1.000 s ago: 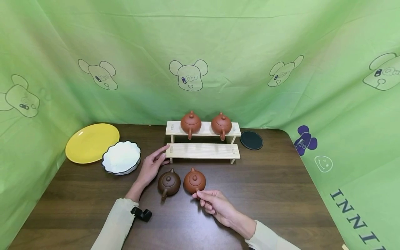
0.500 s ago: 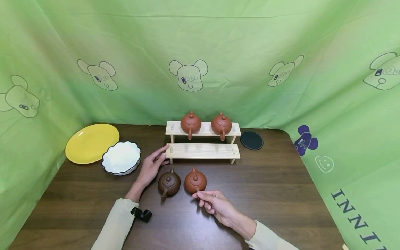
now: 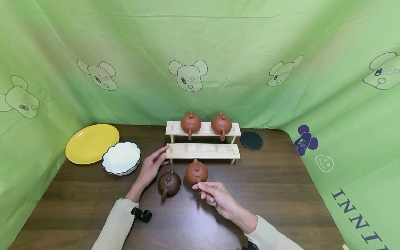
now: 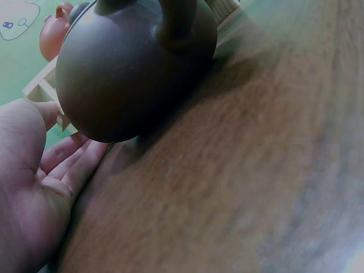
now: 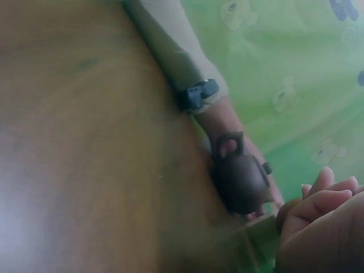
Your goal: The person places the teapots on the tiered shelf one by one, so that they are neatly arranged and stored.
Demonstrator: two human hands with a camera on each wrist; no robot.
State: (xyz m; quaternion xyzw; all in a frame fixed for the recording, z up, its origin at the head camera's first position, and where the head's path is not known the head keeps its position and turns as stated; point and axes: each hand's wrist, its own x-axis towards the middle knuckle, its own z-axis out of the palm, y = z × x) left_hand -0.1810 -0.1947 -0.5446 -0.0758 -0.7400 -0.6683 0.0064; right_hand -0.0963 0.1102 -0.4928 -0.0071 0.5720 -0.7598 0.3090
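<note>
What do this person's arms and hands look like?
Left hand and right hand wear no gloves; left sleeve and right sleeve are plain and pale. The left carries a black strap with a small block; by the right, a dark piece partly shows.

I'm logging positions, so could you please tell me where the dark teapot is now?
In the head view, the dark teapot stands on the table, left of centre, between the left hand and the red teapot held by the right hand.
</note>
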